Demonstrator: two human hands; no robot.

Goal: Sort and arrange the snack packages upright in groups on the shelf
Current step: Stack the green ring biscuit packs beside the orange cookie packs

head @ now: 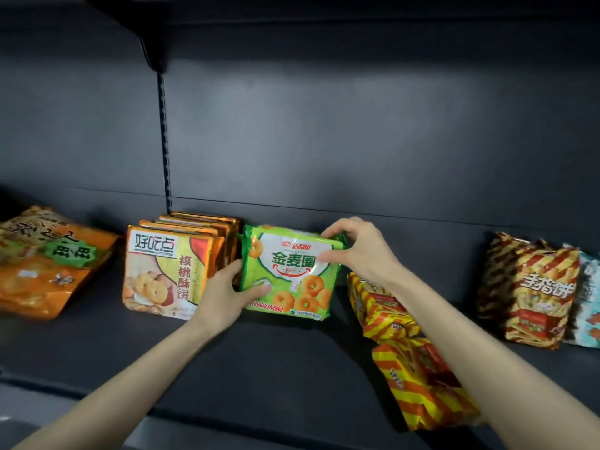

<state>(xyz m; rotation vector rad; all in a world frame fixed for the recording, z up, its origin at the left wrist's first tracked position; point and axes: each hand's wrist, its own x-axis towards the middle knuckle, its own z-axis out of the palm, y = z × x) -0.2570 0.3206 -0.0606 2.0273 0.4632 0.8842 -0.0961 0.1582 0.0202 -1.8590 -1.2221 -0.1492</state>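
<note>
Mid-step: standing green pack point(292, 271) upright at frame centre, just beside orange pack row point(168, 271). Left hand point(224, 293) gripping its lower-left edge, right hand point(357, 251) pinching the top-right corner. Next, probably: square against row, release, then stand up striped packs point(418, 378) lying lower right.

My left hand point(224, 295) hides its fingers behind the green pack point(292, 274). My right forearm point(454, 336) covers part of the striped packs point(380, 308). The view's right edge cuts off the teal pack point(587, 306).
</note>
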